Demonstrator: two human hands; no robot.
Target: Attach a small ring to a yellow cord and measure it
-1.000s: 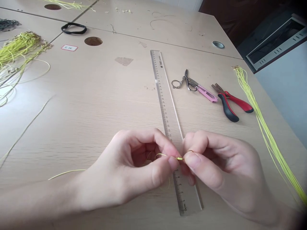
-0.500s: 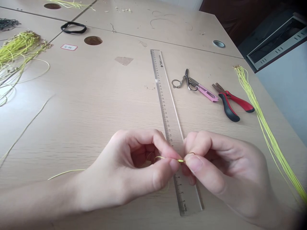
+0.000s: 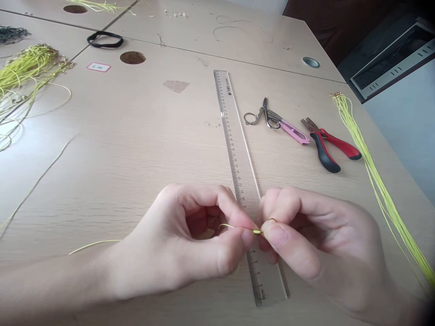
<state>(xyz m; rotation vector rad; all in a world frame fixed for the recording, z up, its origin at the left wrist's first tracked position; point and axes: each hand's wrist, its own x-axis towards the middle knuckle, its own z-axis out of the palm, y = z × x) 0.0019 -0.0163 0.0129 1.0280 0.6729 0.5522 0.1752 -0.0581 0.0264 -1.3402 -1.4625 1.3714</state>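
Note:
My left hand [image 3: 190,235] is closed in a pinch on the end of a thin yellow-green cord [image 3: 234,227], which curls back inside my fingers and trails out to the left across the table. My right hand [image 3: 316,240] is closed in a pinch on a small gold ring [image 3: 271,221] at the cord's tip. The two pinches meet just above the near end of a clear plastic ruler [image 3: 239,167].
Small scissors with a pink sheath [image 3: 277,121] and red-and-black pliers [image 3: 328,146] lie right of the ruler. A bundle of yellow-green cords [image 3: 377,181] runs along the right table edge. Another tangle of cords [image 3: 25,72] lies far left. A black band [image 3: 104,40] sits at the back.
Both hands have stayed in place, dropping very slightly toward me; the pinches on the cord and ring are unchanged.

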